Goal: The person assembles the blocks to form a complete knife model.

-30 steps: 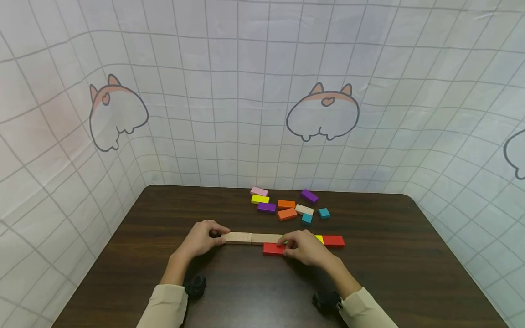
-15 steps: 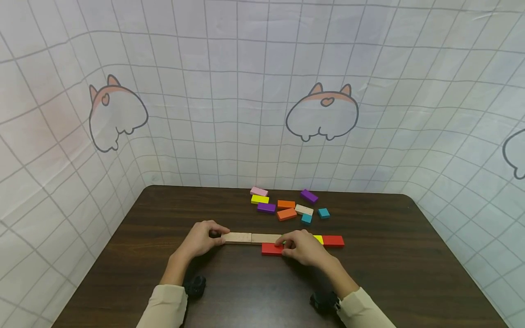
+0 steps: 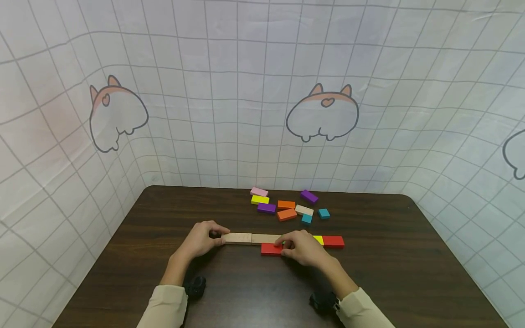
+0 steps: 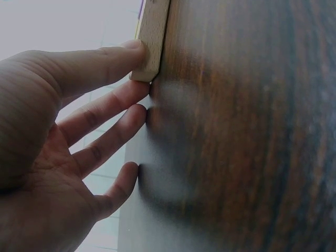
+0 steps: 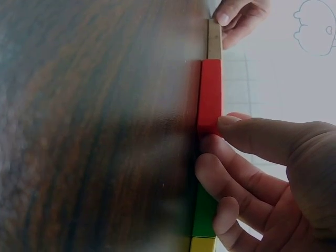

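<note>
My left hand [image 3: 201, 238] pinches the left end of a plain wooden block [image 3: 238, 238] between thumb and fingers; the left wrist view shows the thumb [image 4: 134, 46] on its side. Another plain block [image 3: 262, 238] continues the row, followed by a green block [image 5: 205, 212], a yellow block [image 3: 319, 239] and a red block [image 3: 334, 241] at the right end. Along the front of this row lies a second red block [image 3: 270, 249]. My right hand [image 3: 305, 248] holds that block by its right end and hides most of the green one in the head view.
Behind the row lie several loose blocks, among them a pink block [image 3: 259, 191], a purple block [image 3: 309, 196], an orange block [image 3: 286, 214] and a teal block [image 3: 324, 213]. The dark wooden table [image 3: 242, 291] ends at a white grid-patterned curtain [image 3: 229, 150].
The front red block has slid slightly left along the row with my right hand. My left hand stays in place on the plain block.
</note>
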`<state>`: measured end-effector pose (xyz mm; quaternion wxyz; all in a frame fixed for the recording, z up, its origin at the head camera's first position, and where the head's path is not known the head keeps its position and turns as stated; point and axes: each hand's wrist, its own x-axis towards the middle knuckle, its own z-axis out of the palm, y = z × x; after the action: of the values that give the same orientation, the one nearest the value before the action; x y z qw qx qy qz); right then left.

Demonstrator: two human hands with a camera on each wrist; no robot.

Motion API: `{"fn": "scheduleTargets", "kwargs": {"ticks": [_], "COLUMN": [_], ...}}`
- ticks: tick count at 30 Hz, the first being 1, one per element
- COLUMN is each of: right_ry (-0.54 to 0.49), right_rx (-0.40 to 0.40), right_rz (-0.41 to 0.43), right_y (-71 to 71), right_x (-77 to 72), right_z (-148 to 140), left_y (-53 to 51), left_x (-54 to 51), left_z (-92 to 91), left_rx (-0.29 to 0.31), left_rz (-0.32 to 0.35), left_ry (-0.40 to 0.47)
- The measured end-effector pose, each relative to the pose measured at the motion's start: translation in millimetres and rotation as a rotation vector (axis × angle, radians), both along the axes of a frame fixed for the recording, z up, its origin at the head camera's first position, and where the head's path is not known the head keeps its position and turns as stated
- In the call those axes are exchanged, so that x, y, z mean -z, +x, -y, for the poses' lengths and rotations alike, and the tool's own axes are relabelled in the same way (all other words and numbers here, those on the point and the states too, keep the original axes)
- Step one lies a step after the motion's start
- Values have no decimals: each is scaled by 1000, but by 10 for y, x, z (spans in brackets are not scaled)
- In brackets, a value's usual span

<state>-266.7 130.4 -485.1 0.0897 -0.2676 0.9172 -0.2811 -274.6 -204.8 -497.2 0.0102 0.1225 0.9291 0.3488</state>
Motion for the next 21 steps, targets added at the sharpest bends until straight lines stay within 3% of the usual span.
{"fn": "scheduleTargets", "kwargs": {"ticks": [6, 11, 16, 21], "right_ry": [-31, -88, -125, -98], "right_rx": [-47, -62, 4, 114], "right_rz": [-6, 12, 39, 1], "right_y": [-52, -207, -449, -735], "right_x": [-63, -169, -245, -251], "right_z": [-56, -185, -394, -642], "left_y": [-7, -7, -14, -20], "left_x": [19, 21, 15, 11], "left_z": [14, 18, 12, 7], "left_rx": [2, 2, -3, 2], "left_rz": [10, 10, 9, 11], "left_ry": [13, 16, 16, 15]}}
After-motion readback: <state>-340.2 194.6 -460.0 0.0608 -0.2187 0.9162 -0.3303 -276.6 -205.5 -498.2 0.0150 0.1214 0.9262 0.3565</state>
